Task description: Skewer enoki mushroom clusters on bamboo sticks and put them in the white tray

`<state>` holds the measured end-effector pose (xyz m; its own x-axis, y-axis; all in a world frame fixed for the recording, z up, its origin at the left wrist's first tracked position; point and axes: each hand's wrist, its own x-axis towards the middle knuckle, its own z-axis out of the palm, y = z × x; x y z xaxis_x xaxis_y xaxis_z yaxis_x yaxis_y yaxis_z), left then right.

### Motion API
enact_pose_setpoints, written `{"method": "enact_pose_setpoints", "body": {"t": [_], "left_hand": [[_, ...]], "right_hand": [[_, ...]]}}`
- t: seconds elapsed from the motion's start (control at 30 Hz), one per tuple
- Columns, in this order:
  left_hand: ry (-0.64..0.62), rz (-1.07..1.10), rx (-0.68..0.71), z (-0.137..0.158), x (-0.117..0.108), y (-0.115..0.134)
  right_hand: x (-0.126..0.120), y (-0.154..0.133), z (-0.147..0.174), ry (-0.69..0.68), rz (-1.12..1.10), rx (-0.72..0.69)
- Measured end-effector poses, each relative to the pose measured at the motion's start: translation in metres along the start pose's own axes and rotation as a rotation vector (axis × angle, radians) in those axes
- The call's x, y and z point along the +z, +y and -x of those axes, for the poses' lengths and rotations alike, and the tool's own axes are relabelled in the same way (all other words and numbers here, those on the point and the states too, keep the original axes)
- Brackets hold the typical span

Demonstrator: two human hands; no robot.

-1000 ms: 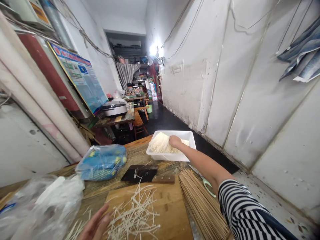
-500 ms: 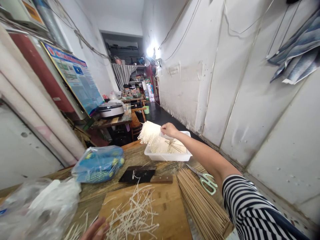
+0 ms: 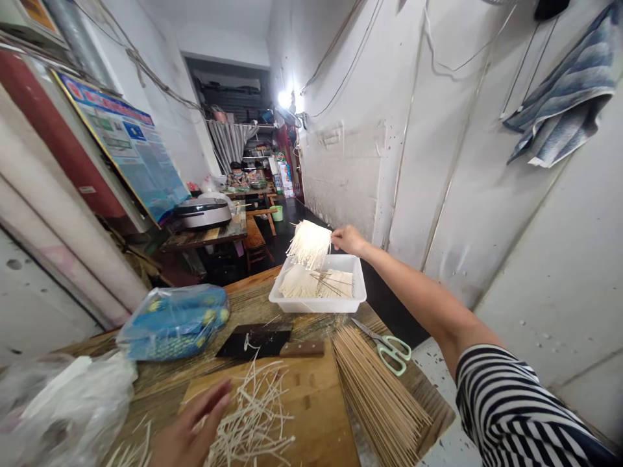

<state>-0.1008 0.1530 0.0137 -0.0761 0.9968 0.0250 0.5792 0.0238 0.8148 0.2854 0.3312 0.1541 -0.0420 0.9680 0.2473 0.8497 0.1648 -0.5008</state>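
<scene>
My right hand [image 3: 348, 239] pinches the end of a skewer of enoki mushrooms [image 3: 309, 244], whose pale strands hang down in a flat fan above a white plastic tub [image 3: 317, 305]. Inside the tub lie more skewered enoki mushrooms [image 3: 298, 283], with thin sticks across them. At the lower left my left hand [image 3: 197, 425] hovers by the wooden cutting board [image 3: 318, 402], fingers stretched out and holding nothing. Loose enoki strands [image 3: 257, 415] are scattered over the board beside it.
A cleaver [image 3: 257, 342] with a wooden handle lies behind the board. To the right are a bundle of bamboo skewers [image 3: 379, 395] and green-handled scissors [image 3: 389, 350]. Plastic bags [image 3: 178, 324] sit on the left. A rice cooker [image 3: 202, 213] stands on a farther table.
My right hand has moved right with the skewer, now over the tub's back edge. My left hand has come up and right over the board's edge. The view has shifted slightly.
</scene>
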Motion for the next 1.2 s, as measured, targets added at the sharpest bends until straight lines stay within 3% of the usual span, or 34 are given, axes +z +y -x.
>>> {"method": "enact_pose_setpoints", "body": {"t": [0.13, 0.2, 0.27, 0.37, 0.53, 0.77, 1.0, 1.1, 1.2], "left_hand": [[-0.094, -0.259, 0.587, -0.066, 0.055, 0.062], [-0.132, -0.458, 0.809, -0.101, 0.089, 0.094], [-0.151, -0.709, 0.952, -0.132, 0.122, 0.123], [-0.227, -0.834, 1.052, -0.168, 0.161, 0.152], [-0.364, -0.977, 1.136, -0.205, 0.200, 0.166], [-0.471, -1.078, 1.132, -0.231, 0.214, 0.172], [-0.441, -1.041, 1.037, -0.231, 0.223, 0.168], [-0.409, -0.978, 0.963, -0.219, 0.217, 0.170], [-0.358, -0.889, 0.867, -0.207, 0.192, 0.186]], "right_hand": [[-0.009, 0.030, 0.011, 0.055, -0.004, 0.014], [-0.012, 0.046, 0.020, 0.083, -0.024, 0.021], [-0.016, 0.061, 0.029, 0.110, -0.060, 0.028], [-0.021, 0.082, 0.040, 0.147, -0.144, 0.044], [-0.023, 0.112, 0.050, 0.187, -0.365, 0.128], [-0.003, 0.130, 0.056, 0.067, -0.867, 0.394], [0.005, 0.094, 0.067, -0.130, -1.372, 0.487], [0.010, 0.068, 0.072, -0.123, -1.517, 0.485], [0.024, 0.041, 0.077, -0.040, -1.609, 0.481]]}}
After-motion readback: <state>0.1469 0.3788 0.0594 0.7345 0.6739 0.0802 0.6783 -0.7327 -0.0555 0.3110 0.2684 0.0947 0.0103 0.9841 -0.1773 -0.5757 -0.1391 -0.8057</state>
